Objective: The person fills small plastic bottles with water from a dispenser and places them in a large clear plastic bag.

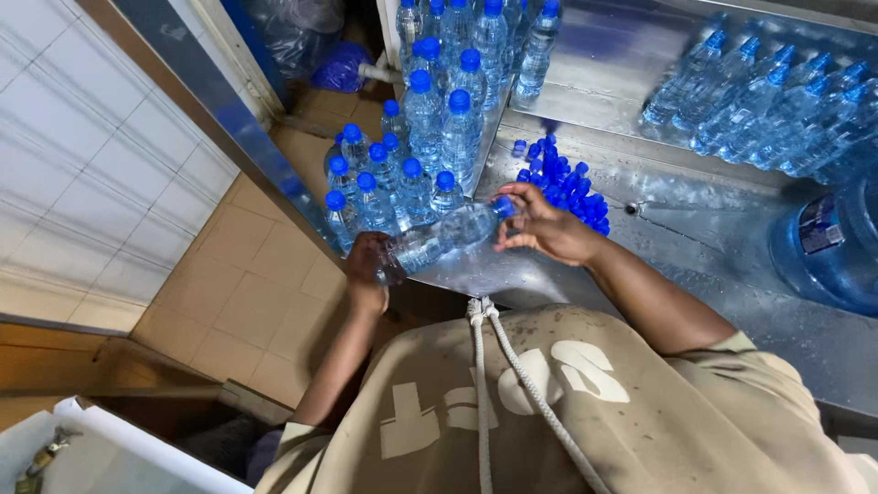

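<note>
The left hand (366, 265) grips the base of a bottle (445, 236) held on its side over the near edge of the desk (695, 220); the right hand (540, 224) closes on its blue cap (504, 207); loose caps (567, 183) lie just beyond; capped bottles (402, 174) stand to the left.

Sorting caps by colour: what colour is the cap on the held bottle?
Blue cap, seen in the head view.

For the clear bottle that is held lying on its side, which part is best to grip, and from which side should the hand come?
Probably the middle of the body. The clear bottle lies nearly level, its base in the left hand and its blue cap at the right hand. Only the round midsection is free, so a hand should come from above and wrap around it.
</note>
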